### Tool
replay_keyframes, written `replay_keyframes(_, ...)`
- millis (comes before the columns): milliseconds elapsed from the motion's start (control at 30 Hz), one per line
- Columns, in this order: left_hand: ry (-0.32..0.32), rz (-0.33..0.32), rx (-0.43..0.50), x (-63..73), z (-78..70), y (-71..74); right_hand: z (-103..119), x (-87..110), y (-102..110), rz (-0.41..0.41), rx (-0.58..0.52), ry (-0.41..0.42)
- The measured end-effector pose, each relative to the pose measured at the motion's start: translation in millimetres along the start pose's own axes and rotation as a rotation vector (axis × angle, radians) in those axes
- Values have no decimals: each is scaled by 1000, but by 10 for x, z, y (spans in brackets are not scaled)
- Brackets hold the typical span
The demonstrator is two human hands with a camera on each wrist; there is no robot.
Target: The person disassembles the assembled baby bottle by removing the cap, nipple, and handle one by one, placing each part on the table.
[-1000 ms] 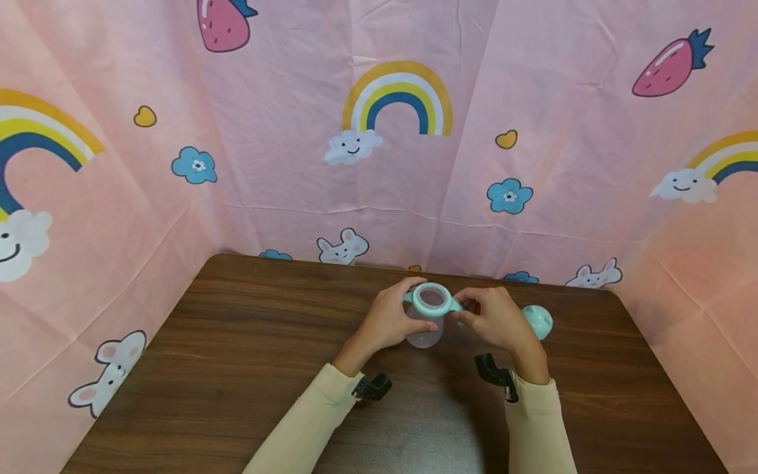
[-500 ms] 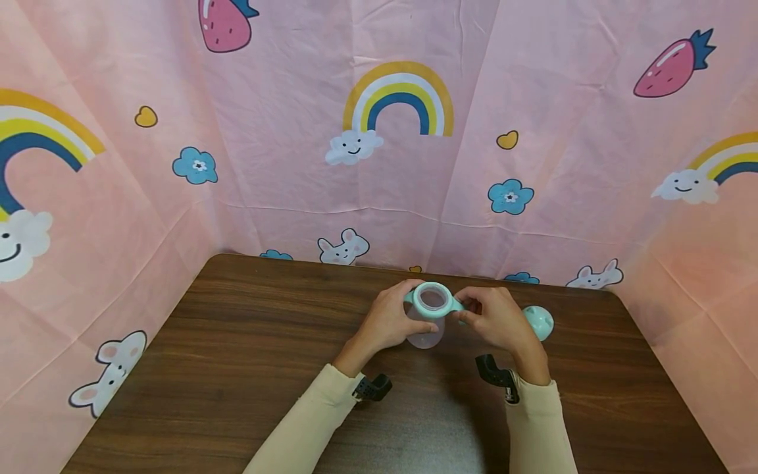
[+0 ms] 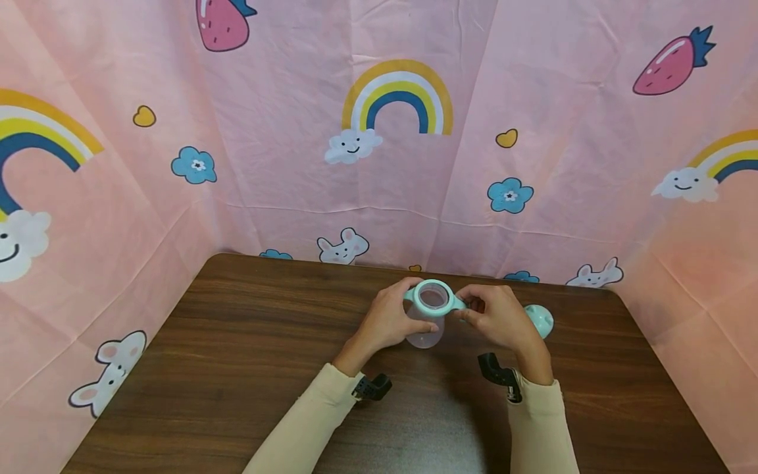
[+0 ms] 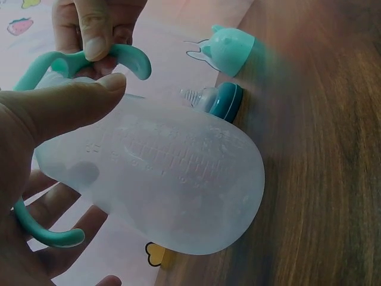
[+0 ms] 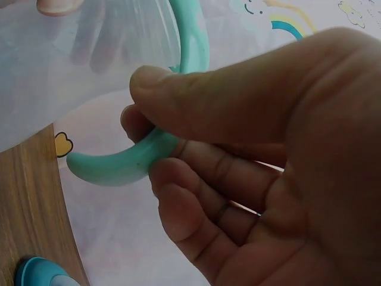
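A translucent baby bottle [image 3: 424, 337] is held above the table, its open mouth facing up towards the head camera. Round its neck sits a mint-green handle ring [image 3: 418, 304] with two curved side handles. My left hand [image 3: 386, 319] grips the bottle near the neck, thumb on the near side and fingers behind. With thumb and fingers, my right hand [image 3: 497, 317] pinches the right curved handle [image 5: 113, 169]. In the left wrist view, measuring marks show on the bottle body [image 4: 178, 173].
A mint bottle cap [image 3: 541, 321] with small ears lies on the wooden table [image 3: 266, 342], right of the right hand. A clear teat with a teal collar [image 4: 227, 101] lies beyond the bottle in the left wrist view. Pink printed cloth [image 3: 284, 164] hangs behind the table.
The ring and right hand have shifted very slightly up and to the right. Both hands keep the same hold.
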State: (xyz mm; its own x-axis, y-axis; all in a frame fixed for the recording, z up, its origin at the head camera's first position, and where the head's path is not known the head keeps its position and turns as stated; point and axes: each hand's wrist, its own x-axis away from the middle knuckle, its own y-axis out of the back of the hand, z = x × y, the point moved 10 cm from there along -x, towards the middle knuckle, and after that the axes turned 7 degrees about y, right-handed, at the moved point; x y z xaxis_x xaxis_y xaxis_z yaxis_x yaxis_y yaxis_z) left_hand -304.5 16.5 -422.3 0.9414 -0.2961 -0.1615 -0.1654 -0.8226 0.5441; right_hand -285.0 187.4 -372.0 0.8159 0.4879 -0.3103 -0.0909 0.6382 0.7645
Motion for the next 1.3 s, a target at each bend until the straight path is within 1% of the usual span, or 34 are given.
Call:
replay_keyframes(267,-30,-5,14,-7,-14,18,4,-3,6,9,-12,-5)
replay_keyframes(333,-45,-13,18,-6,-29,36,6,-4,11,7,-12,-5)
replay_keyframes(433,-78,-42,22,-4,-62,76,7,-5,17,2,-12,-8)
replay_keyframes(533,-94,-60,32,-1,-82,104,7,-6,34,-14,-14,-15)
replay_keyframes(700,-85,-83,60,6,-84,139,11,-2,85,-70,-11,-31)
replay_keyframes(900,-69,-108,58,10,-74,167,-4,14,139,-128,10,-41)
replay_keyframes(1067,-56,-108,52,12,-62,166,-25,19,171,-147,16,-47)
replay_keyframes(1167,-48,-106,48,9,-46,160,-63,27,181,-151,13,-69)
replay_keyframes(1300,-47,-100,68,9,-38,153,-107,41,209,-166,12,-98)
